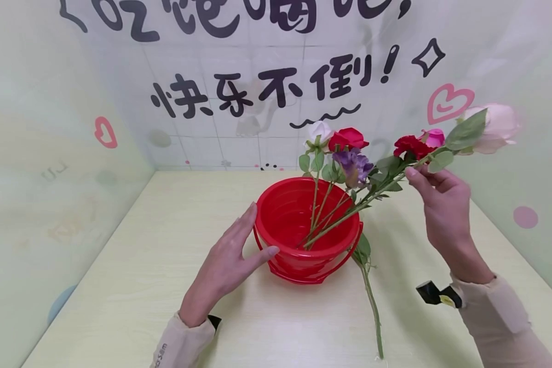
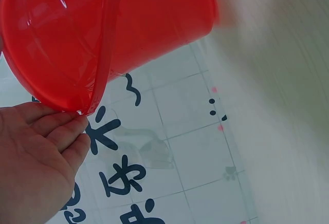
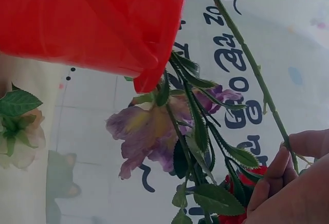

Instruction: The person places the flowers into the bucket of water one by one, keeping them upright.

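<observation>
A red plastic bucket point(image 1: 299, 268) with a handle stands on the table. My left hand point(image 1: 227, 263) touches its left side near the rim, fingers extended, thumb at the front rim. With thumb and fingertips my right hand point(image 1: 446, 214) pinches the stem of a pale pink rose point(image 1: 494, 130), just below its leaves. The lower stem end reaches into the bucket. Leaning inside are a white rose point(image 1: 320, 132), a red rose point(image 1: 348, 139), a purple flower point(image 1: 353, 166), a dark red carnation point(image 1: 413, 146) and a bright pink flower point(image 1: 434, 137).
Another flower stem point(image 1: 373, 306) lies on the light wood table point(image 1: 133, 286), right of the bucket; its pale bloom point(image 3: 23, 136) shows in the right wrist view. A translucent printed sheet point(image 1: 239, 153) with black writing stands behind, with pale sheets at both sides.
</observation>
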Demonstrator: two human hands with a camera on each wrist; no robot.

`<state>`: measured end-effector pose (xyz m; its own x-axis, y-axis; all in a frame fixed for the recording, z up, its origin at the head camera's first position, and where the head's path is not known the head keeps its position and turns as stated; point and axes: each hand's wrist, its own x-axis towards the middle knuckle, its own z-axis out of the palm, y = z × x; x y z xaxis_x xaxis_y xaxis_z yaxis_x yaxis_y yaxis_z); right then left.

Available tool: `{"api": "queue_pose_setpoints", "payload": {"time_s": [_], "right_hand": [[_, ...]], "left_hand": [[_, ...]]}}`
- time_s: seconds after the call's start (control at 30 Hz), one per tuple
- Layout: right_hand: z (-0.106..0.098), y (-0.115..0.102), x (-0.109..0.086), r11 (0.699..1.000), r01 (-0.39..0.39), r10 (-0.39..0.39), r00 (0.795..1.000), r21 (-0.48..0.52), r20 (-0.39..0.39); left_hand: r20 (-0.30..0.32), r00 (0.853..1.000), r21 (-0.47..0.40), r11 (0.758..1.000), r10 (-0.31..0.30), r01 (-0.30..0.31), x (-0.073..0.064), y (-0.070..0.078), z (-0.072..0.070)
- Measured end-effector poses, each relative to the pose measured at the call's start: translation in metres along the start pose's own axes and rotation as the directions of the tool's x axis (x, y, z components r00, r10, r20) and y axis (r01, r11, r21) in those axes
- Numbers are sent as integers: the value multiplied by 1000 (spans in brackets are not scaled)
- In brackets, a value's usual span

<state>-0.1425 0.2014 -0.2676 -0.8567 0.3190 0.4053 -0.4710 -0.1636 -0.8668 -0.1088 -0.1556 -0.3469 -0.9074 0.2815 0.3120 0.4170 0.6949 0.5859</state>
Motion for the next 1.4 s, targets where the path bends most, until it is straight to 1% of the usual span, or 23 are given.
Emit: {"api": "queue_pose_setpoints", "payload": {"time_s": [0.07, 0.13, 0.2, 0.33, 0.43, 0.53, 0.6, 0.67, 0.9, 1.03, 1.13, 1.27, 1.4], "right_hand": [[2, 4, -2, 996, -1, 3, 1000, -92, 14], [3, 8, -4, 985, 3, 2, 1000, -174, 30], [4, 11, -6, 973, 7, 4, 999, -231, 46], [5, 16, -8, 952, 25, -1, 997, -306, 78], [6, 18, -9, 921, 58, -16, 994, -386, 110], [7, 20, -10, 877, 100, -35, 989, -469, 146], [8, 21, -10, 853, 124, -45, 985, -506, 166], [9, 22, -11, 837, 139, -49, 982, -530, 181], [15, 26, -13, 806, 166, -53, 976, -568, 210], [16, 29, -15, 777, 184, -51, 972, -602, 231], [17, 30, -15, 765, 188, -35, 967, -615, 253], [18, 33, -16, 763, 190, -18, 962, -618, 274], [19, 36, -17, 745, 204, -11, 956, -635, 294]], "left_hand": [[3, 1000, 2, 1000, -4, 4, 0, 0, -1], [4, 1000, 5, 1000, -4, 4, 0, 1, -1], [5, 1000, 5, 1000, -4, 4, 0, 1, -1], [5, 1000, 5, 1000, -3, 3, 0, 0, 0], [4, 1000, 3, 1000, -2, 2, 0, 0, 0], [3, 1000, 1, 1000, 0, 0, 0, 1, 0], [3, 1000, 0, 1000, -1, 1, 0, 1, 0], [2, 1000, 0, 1000, 0, 0, 0, 1, 0], [2, 1000, -3, 1000, -1, 1, 0, 1, 1], [-4, 1000, -3, 1000, 2, -2, 0, 0, 1], [-7, 1000, -2, 1000, 3, -3, 0, 0, 2], [-8, 1000, -2, 1000, 5, -5, 1, -1, 2], [-8, 1000, -2, 1000, 5, -5, 1, -1, 2]]}}
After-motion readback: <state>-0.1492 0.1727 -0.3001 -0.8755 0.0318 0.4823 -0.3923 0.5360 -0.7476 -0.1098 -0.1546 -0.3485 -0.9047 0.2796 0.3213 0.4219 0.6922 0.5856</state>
